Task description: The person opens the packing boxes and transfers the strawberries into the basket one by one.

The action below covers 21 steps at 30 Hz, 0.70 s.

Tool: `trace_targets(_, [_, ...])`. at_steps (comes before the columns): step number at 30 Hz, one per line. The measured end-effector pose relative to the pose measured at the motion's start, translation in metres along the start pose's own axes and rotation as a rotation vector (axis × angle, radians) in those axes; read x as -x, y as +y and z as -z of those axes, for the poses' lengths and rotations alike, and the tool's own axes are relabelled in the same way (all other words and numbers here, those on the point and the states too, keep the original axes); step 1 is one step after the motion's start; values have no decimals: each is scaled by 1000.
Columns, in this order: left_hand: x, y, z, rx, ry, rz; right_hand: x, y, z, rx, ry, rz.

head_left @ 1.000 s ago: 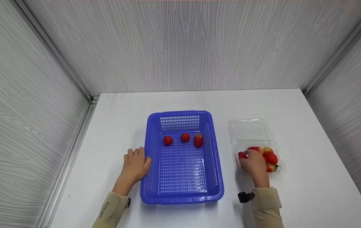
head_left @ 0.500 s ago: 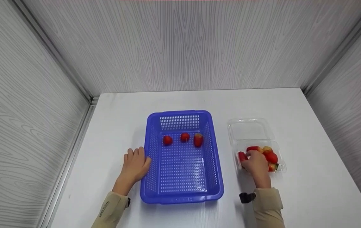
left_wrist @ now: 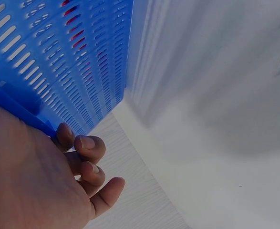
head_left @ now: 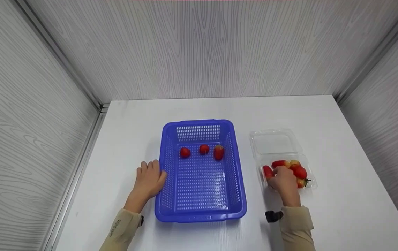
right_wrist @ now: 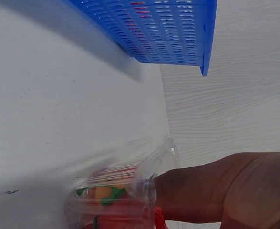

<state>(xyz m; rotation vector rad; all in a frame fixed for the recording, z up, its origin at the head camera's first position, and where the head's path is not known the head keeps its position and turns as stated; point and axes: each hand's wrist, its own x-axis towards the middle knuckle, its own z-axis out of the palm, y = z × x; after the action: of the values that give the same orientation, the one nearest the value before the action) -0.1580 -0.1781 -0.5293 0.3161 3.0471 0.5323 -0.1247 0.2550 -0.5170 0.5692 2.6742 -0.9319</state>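
Note:
In the head view a blue perforated basket [head_left: 200,181] stands mid-table with a few red strawberries [head_left: 219,152] near its far end. My left hand [head_left: 149,179] grips the basket's left rim, its thumb over the edge and its fingers outside. To the right lies an unlatched clear plastic clamshell box [head_left: 275,143], its lid folded back. My right hand [head_left: 284,182] reaches down into the box among several red and yellowish strawberries [head_left: 300,172], beside a red one [head_left: 268,172] at the left wall. Its fingertips are hidden, so I cannot see whether they pinch anything.
The white tabletop [head_left: 132,129] is bounded by grey wood-grain panels [head_left: 199,52] at the back and sides. A strip of table separates the basket from the clamshell. The clamshell's wall rises beside the right thumb [right_wrist: 192,193].
My right hand has shifted slightly rightward within the clamshell, and more of the strawberry at its left wall shows. My left hand stays on the basket rim.

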Motion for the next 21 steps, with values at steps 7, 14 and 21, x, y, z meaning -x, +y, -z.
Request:
trace_targets(7, [-1,0,1,-1,0,7,1,-4,3,-55,22,-16])
trace_targets(14, [0,1,1,-13,23,-12,7,-10,12,-85,31,-35])
trace_targets(21, [-1,1,0,-27,32,-14,9,-22,19,-161,26,11])
